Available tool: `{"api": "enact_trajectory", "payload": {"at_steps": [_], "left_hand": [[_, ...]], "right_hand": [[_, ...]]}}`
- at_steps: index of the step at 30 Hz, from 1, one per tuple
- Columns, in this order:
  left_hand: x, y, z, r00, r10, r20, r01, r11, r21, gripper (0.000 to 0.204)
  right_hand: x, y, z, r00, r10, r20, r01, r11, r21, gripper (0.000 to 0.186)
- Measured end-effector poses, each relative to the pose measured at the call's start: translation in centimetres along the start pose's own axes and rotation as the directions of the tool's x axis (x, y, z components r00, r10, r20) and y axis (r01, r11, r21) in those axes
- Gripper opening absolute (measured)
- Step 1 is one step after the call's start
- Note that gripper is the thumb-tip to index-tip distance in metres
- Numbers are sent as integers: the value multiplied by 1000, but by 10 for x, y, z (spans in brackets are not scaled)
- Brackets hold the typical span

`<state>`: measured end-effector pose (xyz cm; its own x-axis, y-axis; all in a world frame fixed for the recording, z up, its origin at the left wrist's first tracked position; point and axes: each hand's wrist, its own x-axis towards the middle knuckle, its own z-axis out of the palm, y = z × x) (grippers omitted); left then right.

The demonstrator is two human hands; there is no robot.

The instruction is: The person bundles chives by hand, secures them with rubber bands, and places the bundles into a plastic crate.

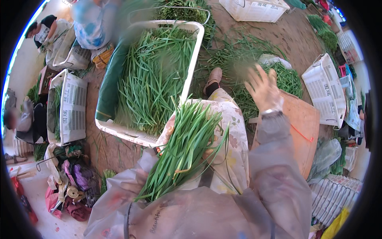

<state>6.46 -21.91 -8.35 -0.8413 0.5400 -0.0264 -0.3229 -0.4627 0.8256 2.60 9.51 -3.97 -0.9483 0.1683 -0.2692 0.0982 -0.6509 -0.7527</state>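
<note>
A bunch of long green garlic chives (185, 139) lies slanted across my lap, over a flower-patterned apron (234, 137). My left hand (170, 126) is closed around the bunch, mostly hidden by the leaves. Off to the right, my right hand (262, 88) is raised with fingers spread and nothing in it, above the near edge of a loose heap of greens (288, 79). Ahead on the left, a white plastic crate (194, 59) with a dark green liner (109, 85) is full of loose chives.
A wooden board (292, 131) with a red strap stands by my right arm. White crates (324, 91) are at the right, at the far side and left (73, 107). Two people (43, 34) work at the far left. Cloths and bags (75, 187) lie at the near left.
</note>
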Motion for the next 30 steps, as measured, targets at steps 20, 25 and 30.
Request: {"api": "enact_trajectory", "payload": {"at_steps": [20, 25, 30], "left_hand": [[61, 63, 2, 939, 50, 341, 125, 873, -472, 85], [88, 119, 21, 816, 258, 516, 227, 679, -698, 83], [97, 129, 32, 928, 181, 325, -19, 896, -444, 73]], "right_hand": [[8, 45, 131, 944, 132, 303, 6, 910, -414, 69], [-5, 52, 130, 797, 265, 543, -200, 964, -176, 91], [-50, 48, 160, 639, 405, 654, -423, 895, -141, 59]]}}
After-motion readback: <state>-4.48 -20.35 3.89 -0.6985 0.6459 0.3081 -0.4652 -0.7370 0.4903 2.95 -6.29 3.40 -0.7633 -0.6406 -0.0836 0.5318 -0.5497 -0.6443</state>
